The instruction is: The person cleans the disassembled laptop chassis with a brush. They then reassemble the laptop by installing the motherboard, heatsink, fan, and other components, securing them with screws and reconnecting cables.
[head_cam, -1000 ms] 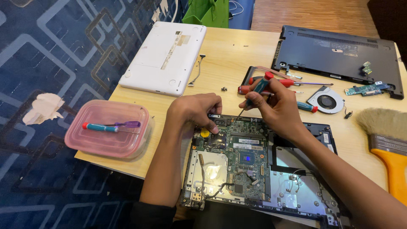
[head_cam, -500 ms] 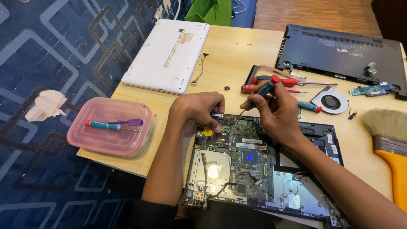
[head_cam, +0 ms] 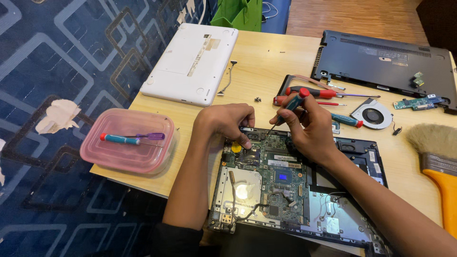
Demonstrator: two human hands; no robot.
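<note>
Screwdriver [head_cam: 289, 108] gripped in right hand [head_cam: 309, 128] fingers; left hand [head_cam: 227, 121] fingers curled, pressing motherboard [head_cam: 266, 176].

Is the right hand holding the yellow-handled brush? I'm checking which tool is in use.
No: the right hand grips a small screwdriver, while the brush lies untouched on the table.

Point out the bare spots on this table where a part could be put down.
Bare wood lies between the white laptop and the black cover, and between the pink box and the left hand. It is crowded by the right hand: screwdrivers, fan, brush.
</note>
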